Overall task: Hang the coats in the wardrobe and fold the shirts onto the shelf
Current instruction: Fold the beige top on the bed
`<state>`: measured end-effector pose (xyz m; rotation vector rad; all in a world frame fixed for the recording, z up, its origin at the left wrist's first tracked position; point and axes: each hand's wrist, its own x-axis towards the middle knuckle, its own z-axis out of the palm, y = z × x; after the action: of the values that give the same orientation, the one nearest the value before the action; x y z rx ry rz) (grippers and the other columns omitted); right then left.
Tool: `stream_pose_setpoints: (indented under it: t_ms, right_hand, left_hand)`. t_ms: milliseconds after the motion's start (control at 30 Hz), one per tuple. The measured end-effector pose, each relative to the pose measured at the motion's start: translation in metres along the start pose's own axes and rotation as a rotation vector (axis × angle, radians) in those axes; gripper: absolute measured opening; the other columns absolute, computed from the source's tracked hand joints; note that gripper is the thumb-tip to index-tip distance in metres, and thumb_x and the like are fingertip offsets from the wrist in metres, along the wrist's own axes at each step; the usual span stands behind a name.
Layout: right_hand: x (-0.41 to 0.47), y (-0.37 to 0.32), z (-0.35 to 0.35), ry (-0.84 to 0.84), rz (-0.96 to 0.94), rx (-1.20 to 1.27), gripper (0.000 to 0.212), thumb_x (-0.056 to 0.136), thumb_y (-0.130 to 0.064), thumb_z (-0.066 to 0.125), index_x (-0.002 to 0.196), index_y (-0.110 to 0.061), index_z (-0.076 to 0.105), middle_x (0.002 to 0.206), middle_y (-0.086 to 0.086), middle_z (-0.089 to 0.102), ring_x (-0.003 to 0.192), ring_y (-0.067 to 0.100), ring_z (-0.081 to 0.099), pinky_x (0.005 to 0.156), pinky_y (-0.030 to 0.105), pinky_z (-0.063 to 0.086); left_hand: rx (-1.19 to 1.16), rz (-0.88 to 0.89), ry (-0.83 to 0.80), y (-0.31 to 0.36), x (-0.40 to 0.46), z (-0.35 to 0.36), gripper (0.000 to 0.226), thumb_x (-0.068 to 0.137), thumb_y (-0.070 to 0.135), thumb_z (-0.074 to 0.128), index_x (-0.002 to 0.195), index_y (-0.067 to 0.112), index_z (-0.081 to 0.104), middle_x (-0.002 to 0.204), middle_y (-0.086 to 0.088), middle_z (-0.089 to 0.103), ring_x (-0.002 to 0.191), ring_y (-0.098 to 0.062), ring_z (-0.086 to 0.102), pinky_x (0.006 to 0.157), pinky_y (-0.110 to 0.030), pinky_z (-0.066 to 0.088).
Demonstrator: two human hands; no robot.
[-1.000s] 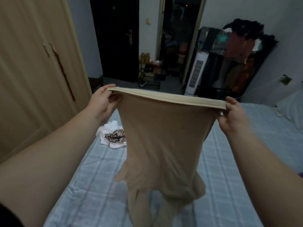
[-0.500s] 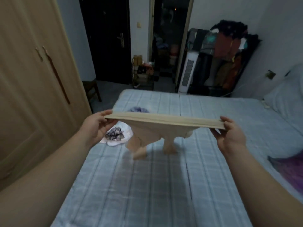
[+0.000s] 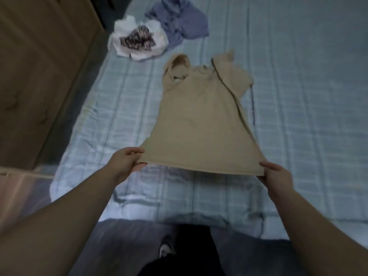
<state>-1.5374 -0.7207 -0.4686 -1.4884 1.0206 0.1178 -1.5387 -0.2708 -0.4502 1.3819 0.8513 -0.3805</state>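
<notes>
1. The beige shirt (image 3: 201, 116) lies stretched out on the bed (image 3: 298, 116), hem toward the person and collar end away; the hem edge is lifted slightly off the cover between the two hands.
2. The left hand (image 3: 125, 163) is pinched shut on the hem's left corner, thumb on top and fingers beneath; the right hand (image 3: 278, 179) is clamped on the right corner in the same way.
3. The far end of the shirt is rumpled; one sleeve is folded over the body and the neckline is hard to make out through the blur.
4. Beyond the shirt lie a white patterned garment (image 3: 137, 41) and a blue garment (image 3: 179, 22), touching each other; the blue one is cut off by the top edge.
5. The wardrobe (image 3: 39, 66) stands left of the bed, only its lower panels in view.
</notes>
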Motion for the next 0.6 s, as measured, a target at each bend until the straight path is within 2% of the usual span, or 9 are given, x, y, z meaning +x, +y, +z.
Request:
stream_pose_setpoints:
  t_ms: [100, 167, 233, 333, 433, 600]
  right_hand:
    - [0.006, 0.057, -0.016, 0.044, -0.015, -0.317, 0.042, 0.078, 0.014, 0.047, 0.091, -0.014, 0.076, 0.089, 0.01, 0.069, 0.082, 0.032, 0.067, 0.075, 0.04, 0.061]
    - [0.002, 0.082, -0.027, 0.064, -0.01, -0.506, 0.049, 0.071, 0.014, 0.046, 0.094, -0.017, 0.077, 0.084, 0.011, 0.07, 0.072, 0.033, 0.066, 0.068, 0.038, 0.057]
    - [-0.003, 0.103, -0.039, 0.063, 0.006, -0.596, 0.048, 0.07, 0.014, 0.049, 0.093, -0.018, 0.076, 0.091, 0.011, 0.072, 0.075, 0.029, 0.065, 0.071, 0.035, 0.054]
    - [-0.01, 0.123, -0.051, 0.037, -0.021, -0.748, 0.041, 0.07, 0.009, 0.056, 0.089, -0.021, 0.075, 0.102, 0.006, 0.073, 0.091, 0.027, 0.066, 0.088, 0.035, 0.053]
    - [-0.021, 0.125, -0.05, 0.016, -0.048, -0.869, 0.036, 0.072, 0.004, 0.057, 0.093, -0.02, 0.074, 0.102, 0.007, 0.071, 0.092, 0.029, 0.065, 0.085, 0.034, 0.052]
    - [-0.027, 0.118, -0.042, -0.066, -0.027, -0.927, 0.034, 0.076, 0.001, 0.06, 0.101, -0.017, 0.073, 0.111, 0.013, 0.069, 0.102, 0.035, 0.063, 0.092, 0.04, 0.05]
  left_hand:
    - [0.159, -0.038, 0.054, -0.049, 0.004, -0.009, 0.017, 0.095, -0.004, 0.054, 0.094, 0.004, 0.069, 0.119, -0.017, 0.06, 0.094, -0.028, 0.068, 0.07, -0.029, 0.061]
    - [0.231, -0.063, 0.086, -0.076, 0.0, -0.013, 0.015, 0.093, -0.006, 0.055, 0.093, 0.002, 0.068, 0.117, -0.017, 0.06, 0.09, -0.029, 0.068, 0.064, -0.026, 0.061]
    - [0.236, -0.113, 0.113, -0.103, -0.005, -0.019, 0.014, 0.092, -0.009, 0.055, 0.09, -0.001, 0.067, 0.115, -0.02, 0.06, 0.087, -0.031, 0.066, 0.06, -0.026, 0.06]
    - [0.275, -0.146, 0.097, -0.13, -0.014, -0.028, 0.015, 0.09, -0.009, 0.057, 0.085, 0.001, 0.068, 0.116, -0.022, 0.061, 0.089, -0.03, 0.065, 0.059, -0.025, 0.06]
    - [0.338, -0.17, 0.061, -0.137, -0.02, -0.034, 0.013, 0.09, -0.005, 0.061, 0.087, 0.005, 0.069, 0.108, -0.021, 0.065, 0.08, -0.026, 0.07, 0.06, -0.026, 0.06]
    - [0.433, -0.179, -0.004, -0.127, -0.025, -0.031, 0.009, 0.089, 0.002, 0.066, 0.094, 0.009, 0.069, 0.098, -0.023, 0.069, 0.072, -0.023, 0.069, 0.059, -0.027, 0.056]
